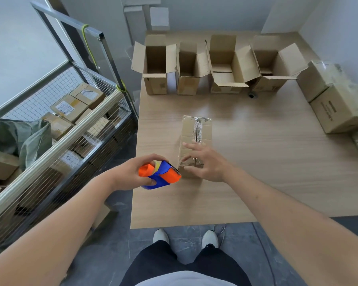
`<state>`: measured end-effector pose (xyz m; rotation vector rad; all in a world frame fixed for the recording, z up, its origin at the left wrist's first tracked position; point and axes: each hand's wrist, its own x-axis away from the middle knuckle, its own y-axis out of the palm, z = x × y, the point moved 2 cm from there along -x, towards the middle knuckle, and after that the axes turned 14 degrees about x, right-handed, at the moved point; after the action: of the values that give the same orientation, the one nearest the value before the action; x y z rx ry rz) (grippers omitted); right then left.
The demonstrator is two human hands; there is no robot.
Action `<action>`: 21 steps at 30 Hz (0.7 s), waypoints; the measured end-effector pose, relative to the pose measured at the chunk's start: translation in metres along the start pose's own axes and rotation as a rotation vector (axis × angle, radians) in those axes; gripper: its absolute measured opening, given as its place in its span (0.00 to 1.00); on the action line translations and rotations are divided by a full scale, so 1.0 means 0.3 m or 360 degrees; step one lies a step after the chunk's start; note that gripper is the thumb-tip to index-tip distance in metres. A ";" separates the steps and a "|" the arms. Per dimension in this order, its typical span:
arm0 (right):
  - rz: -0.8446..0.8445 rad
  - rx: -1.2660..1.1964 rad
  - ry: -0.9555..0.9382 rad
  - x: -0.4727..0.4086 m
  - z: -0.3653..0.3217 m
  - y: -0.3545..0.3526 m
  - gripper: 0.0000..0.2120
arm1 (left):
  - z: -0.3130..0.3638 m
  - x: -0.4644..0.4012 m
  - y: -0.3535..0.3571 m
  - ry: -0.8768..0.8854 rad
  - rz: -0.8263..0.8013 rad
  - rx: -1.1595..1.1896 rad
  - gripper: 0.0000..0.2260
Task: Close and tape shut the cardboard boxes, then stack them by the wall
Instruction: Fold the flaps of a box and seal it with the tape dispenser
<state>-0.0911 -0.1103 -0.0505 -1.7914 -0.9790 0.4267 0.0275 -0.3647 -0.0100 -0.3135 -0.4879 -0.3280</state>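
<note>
1. A closed cardboard box is laid near the front middle of the table, within easy reach of both arms; a strip of clear tape is seen along its top seam, so the sealing is judged nearly or fully done.
2. The right hand is laid flat on the near end of the box with fingers straight and spread, apparently so that the flaps are pressed down and the tape smoothed.
3. The tape dispenser is gripped by the left hand, fingers curled round its orange and blue body; it is held just beside the near left corner of the box, its toothed edge turned toward the box, as if the tape is being cut there.
4. Four open boxes are stood in a row at the far edge, flaps up, presumably awaiting closure.
5. Two sealed boxes are stacked at the right by the wall, where the finished box is judged to belong.
</note>
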 end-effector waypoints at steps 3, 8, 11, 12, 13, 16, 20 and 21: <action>-0.0023 -0.0626 0.0123 0.014 -0.072 -0.021 0.13 | 0.028 -0.007 0.019 0.0016 -0.0028 0.0010 0.32; 0.0063 -0.0784 0.0270 0.043 -0.083 -0.009 0.06 | 0.058 -0.017 0.053 0.0045 -0.0047 -0.0008 0.31; 0.0216 -0.0878 0.0339 0.077 -0.082 -0.012 0.02 | 0.076 -0.026 0.075 0.0058 -0.0059 -0.0023 0.32; 0.0257 -0.0936 0.0406 0.090 -0.079 -0.010 0.02 | 0.086 -0.030 0.085 0.0067 -0.0064 -0.0038 0.33; 0.0297 -0.1005 0.0483 0.104 -0.072 -0.004 0.02 | 0.095 -0.031 0.098 0.0077 -0.0072 -0.0078 0.33; 0.0411 -0.1097 0.0706 0.143 -0.053 0.019 0.03 | 0.109 -0.043 0.131 0.0131 -0.0114 -0.0327 0.34; 0.0488 -0.1139 0.0890 0.192 -0.039 0.053 0.03 | 0.112 -0.057 0.129 0.0079 -0.0198 -0.0487 0.31; 0.0507 -0.1123 0.0917 0.200 -0.035 0.062 0.04 | 0.116 -0.056 0.123 0.0072 -0.0214 -0.0496 0.30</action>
<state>-0.0397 -0.0729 -0.0538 -2.5185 -0.4449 -0.2932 0.0134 -0.3146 0.0028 -0.5759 -0.4137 -0.5429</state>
